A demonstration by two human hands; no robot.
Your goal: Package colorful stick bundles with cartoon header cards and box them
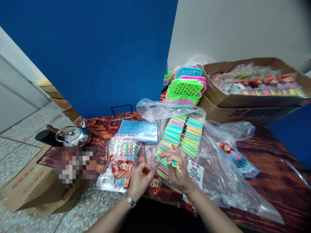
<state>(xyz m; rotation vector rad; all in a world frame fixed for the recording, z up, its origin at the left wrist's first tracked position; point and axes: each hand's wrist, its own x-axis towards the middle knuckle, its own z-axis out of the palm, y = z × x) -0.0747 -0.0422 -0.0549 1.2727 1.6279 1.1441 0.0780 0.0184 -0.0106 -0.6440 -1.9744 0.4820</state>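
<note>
My left hand (142, 179), with a metal watch at the wrist, pinches the edge of a small clear printed bag (155, 185) that hangs below it. My right hand (177, 168) has several thin yellow and green sticks (174, 164) curled in its fingers, while its thumb and forefinger are close to the bag's top edge. Behind the hands, rows of colourful sticks (179, 136) lie on clear plastic. To the left is a pile of filled bags (123, 161) with a red-haired cartoon figure. Blue packets (138, 131) lie behind that pile.
Stacked coloured baskets (186, 87) stand at the back, beside an open cardboard box (255, 100) of packed bags. Loose clear plastic (225, 168) and a flat printed bag (239, 158) lie right. A metal kettle (74, 136) and black wire stand (122, 111) are left.
</note>
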